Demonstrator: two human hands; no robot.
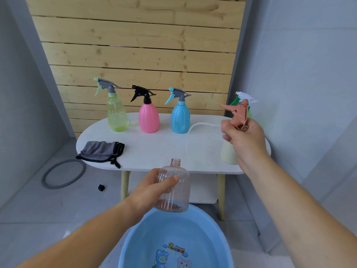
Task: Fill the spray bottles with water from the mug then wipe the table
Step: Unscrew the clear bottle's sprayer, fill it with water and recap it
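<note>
My left hand grips a clear pinkish bottle, uncapped, above the blue basin. My right hand holds its orange spray head over the table's right end, the white dip tube curving left from it. A pale yellow mug stands behind that hand, partly hidden. On the white table stand a yellow-green spray bottle, a pink spray bottle and a blue spray bottle. A green bottle with a white spray head peeks out behind the orange head. A grey cloth lies at the left.
The basin, with cartoon prints inside, sits on the floor in front of the table. A grey ring and a small black cube lie on the floor at the left. A wooden slat wall rises behind; grey walls stand on both sides.
</note>
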